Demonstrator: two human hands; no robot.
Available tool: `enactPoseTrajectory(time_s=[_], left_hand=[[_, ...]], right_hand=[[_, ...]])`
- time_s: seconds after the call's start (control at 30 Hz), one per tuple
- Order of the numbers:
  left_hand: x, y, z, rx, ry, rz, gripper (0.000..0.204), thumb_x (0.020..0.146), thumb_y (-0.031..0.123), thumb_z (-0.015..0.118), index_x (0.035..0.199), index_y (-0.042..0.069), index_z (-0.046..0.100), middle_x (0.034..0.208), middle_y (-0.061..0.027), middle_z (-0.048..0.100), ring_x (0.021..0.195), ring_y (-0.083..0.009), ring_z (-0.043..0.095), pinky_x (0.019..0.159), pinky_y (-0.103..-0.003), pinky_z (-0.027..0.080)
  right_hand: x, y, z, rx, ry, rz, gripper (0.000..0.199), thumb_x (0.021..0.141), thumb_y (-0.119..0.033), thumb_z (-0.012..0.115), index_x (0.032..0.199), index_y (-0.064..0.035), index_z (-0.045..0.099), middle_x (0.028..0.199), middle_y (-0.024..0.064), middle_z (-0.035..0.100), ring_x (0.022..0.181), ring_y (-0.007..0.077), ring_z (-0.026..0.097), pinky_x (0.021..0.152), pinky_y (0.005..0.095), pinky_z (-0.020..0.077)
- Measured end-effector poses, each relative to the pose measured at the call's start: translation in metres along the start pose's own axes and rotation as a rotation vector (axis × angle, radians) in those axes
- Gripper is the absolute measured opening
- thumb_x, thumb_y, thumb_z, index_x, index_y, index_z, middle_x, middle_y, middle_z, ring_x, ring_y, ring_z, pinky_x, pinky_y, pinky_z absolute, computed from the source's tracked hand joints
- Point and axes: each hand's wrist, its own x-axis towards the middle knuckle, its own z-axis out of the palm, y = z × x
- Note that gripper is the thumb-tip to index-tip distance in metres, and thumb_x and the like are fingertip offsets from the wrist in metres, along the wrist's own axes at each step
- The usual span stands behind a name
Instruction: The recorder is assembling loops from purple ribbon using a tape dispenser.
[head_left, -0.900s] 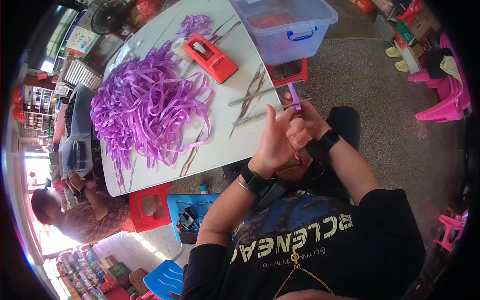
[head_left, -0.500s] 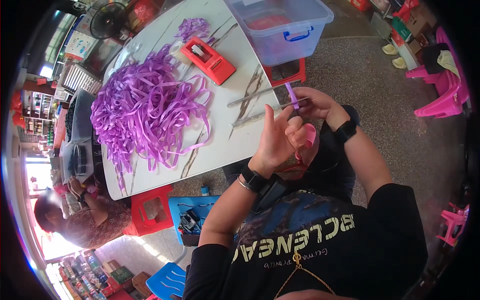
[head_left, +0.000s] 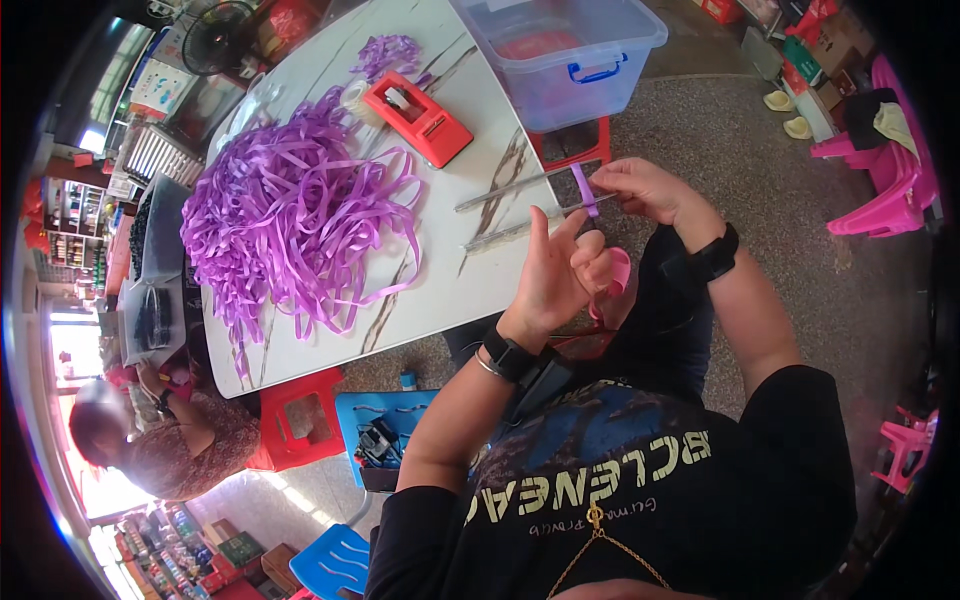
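Head view: a purple ribbon strip (head_left: 584,190) spans two thin metal rods (head_left: 500,236) that jut past the edge of a white marbled table (head_left: 430,295), which bears a heap of purple ribbon (head_left: 290,215). The left hand (head_left: 558,280) is half open, thumb raised, other fingers partly curled; the right hand (head_left: 650,190) pinches its fingertips together just beside the strip, though what either grips cannot be told.
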Motion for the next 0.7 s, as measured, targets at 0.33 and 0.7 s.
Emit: enactPoseTrajectory(time_s=[0.33, 0.7], left_hand=[[0.0, 0.0, 0.004, 0.041, 0.038, 0.005, 0.053, 0.086, 0.061, 0.027, 0.097, 0.011, 0.042, 0.061, 0.003, 0.024, 0.056, -0.0098, 0.028, 0.054, -0.024, 0.026], [0.0, 0.0, 0.004, 0.024, 0.035, -0.01, 0.072, 0.085, 0.063, 0.024, 0.118, 0.0, 0.038, 0.06, 0.0036, 0.023, 0.055, -0.0087, 0.027, 0.053, -0.023, 0.026]], right_hand=[[0.022, 0.039, -0.01, 0.398, -0.177, 0.046, 0.016, 0.087, -0.021, 0.051, 0.09, -0.0079, 0.06, 0.064, -0.0064, 0.046, 0.052, 0.0007, 0.037, 0.044, 0.014, 0.0272], [0.057, 0.076, 0.01, 0.841, -0.638, -0.049, 0.017, 0.088, -0.02, 0.049, 0.092, -0.0058, 0.056, 0.067, -0.0014, 0.054, 0.052, 0.004, 0.043, 0.049, 0.0157, 0.0341]])
